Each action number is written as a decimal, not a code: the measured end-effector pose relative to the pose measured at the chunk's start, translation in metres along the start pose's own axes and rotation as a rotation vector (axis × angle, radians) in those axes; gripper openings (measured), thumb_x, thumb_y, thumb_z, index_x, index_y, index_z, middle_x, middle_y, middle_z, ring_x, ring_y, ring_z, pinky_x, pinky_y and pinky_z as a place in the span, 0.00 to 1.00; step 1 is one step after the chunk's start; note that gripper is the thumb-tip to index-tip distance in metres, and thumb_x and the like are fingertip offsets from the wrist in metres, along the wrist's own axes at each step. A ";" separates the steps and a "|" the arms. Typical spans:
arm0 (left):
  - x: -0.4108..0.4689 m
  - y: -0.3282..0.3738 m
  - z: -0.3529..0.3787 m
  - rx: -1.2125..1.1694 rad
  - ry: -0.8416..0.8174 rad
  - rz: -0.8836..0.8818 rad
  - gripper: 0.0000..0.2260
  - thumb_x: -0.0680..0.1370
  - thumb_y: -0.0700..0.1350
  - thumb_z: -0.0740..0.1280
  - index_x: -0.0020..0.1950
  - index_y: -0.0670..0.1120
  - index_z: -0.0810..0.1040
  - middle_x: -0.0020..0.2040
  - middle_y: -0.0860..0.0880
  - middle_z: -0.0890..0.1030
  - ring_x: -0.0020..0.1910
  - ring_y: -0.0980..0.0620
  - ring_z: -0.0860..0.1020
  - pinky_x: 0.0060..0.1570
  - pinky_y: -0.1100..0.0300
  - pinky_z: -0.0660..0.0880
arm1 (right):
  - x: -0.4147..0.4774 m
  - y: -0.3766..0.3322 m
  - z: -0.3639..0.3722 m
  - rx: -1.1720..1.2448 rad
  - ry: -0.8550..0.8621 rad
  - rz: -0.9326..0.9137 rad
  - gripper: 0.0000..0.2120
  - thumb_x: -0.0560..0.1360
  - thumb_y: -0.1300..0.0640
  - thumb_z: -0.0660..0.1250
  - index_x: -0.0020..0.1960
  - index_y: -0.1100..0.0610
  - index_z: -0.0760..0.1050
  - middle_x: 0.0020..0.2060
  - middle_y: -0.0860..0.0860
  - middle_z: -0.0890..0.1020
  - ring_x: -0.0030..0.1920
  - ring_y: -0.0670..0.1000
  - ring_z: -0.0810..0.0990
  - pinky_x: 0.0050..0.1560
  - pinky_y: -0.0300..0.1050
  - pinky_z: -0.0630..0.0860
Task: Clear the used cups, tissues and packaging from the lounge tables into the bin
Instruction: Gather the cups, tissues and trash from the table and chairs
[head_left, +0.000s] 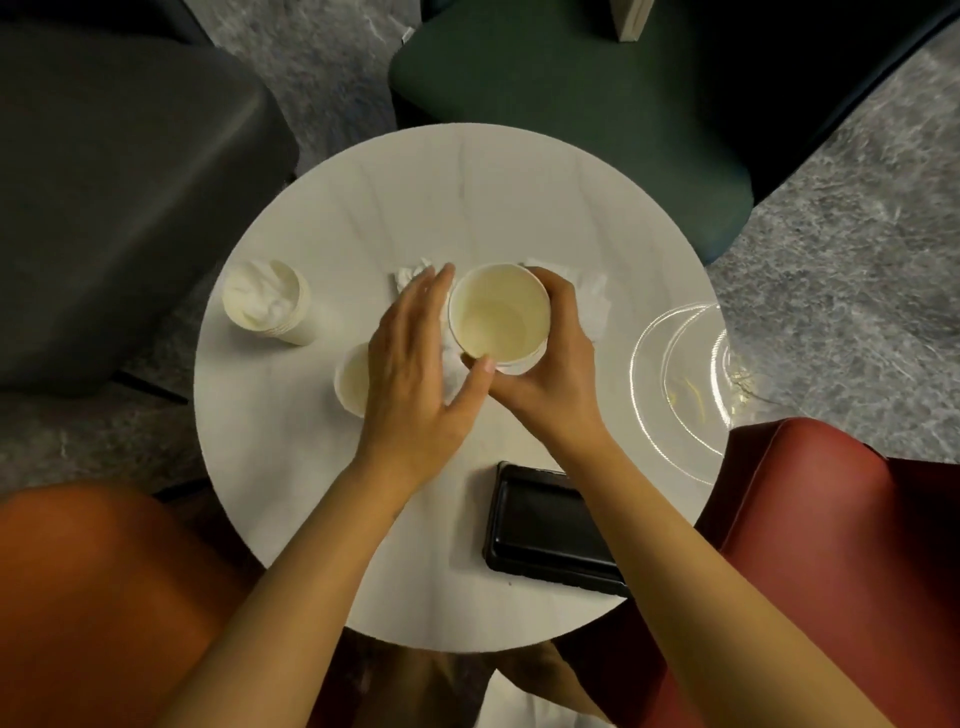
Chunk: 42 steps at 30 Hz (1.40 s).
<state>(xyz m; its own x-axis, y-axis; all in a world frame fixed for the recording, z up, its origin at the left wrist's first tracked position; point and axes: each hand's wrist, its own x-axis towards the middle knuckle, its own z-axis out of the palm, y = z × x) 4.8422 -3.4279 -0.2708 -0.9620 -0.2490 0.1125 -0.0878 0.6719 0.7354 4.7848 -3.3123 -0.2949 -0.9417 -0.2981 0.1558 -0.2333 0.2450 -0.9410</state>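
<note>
On the round white table (322, 519), my right hand (550, 379) grips an empty paper cup (498, 317) near the table's middle, fingers curled round its side. My left hand (421, 358) hovers just left of that cup with straight fingers, above a crumpled tissue (410, 275). Partly hidden under the left hand stands a second paper cup (350, 382). Further left, a third cup (267, 301) is stuffed with tissue. Another crumpled tissue (595, 301) lies right of the held cup.
A black plastic tray (545, 530) lies at the table's near right. Clear plastic lids (680, 384) rest at the right edge. Around the table stand a grey seat (119, 208), a green one (571, 114), an orange one (93, 597) and a red one (810, 530).
</note>
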 end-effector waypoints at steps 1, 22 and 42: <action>-0.001 -0.006 -0.010 -0.048 0.072 -0.044 0.29 0.75 0.56 0.56 0.73 0.44 0.58 0.72 0.43 0.63 0.70 0.47 0.62 0.68 0.46 0.63 | 0.006 -0.007 0.008 0.007 -0.019 -0.026 0.34 0.62 0.53 0.77 0.63 0.54 0.64 0.56 0.38 0.71 0.55 0.38 0.73 0.50 0.29 0.71; -0.060 -0.079 -0.028 -0.290 0.138 -0.378 0.24 0.76 0.50 0.57 0.72 0.49 0.61 0.70 0.50 0.68 0.67 0.56 0.67 0.66 0.59 0.66 | -0.020 -0.002 0.093 -0.214 -0.282 -0.120 0.35 0.64 0.48 0.75 0.64 0.62 0.67 0.61 0.54 0.72 0.62 0.50 0.70 0.62 0.43 0.67; -0.006 -0.138 -0.051 -0.079 0.426 -0.517 0.47 0.63 0.46 0.78 0.73 0.44 0.53 0.71 0.42 0.59 0.70 0.47 0.60 0.63 0.63 0.61 | 0.002 0.021 0.120 -0.189 -0.255 0.095 0.33 0.63 0.54 0.77 0.63 0.57 0.65 0.50 0.48 0.78 0.46 0.45 0.75 0.40 0.27 0.68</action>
<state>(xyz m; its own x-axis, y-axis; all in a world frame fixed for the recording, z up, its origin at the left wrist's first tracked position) 4.8738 -3.5549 -0.3392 -0.6141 -0.7889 -0.0255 -0.4748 0.3434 0.8103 4.8068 -3.4182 -0.3498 -0.8758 -0.4815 -0.0327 -0.2105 0.4421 -0.8719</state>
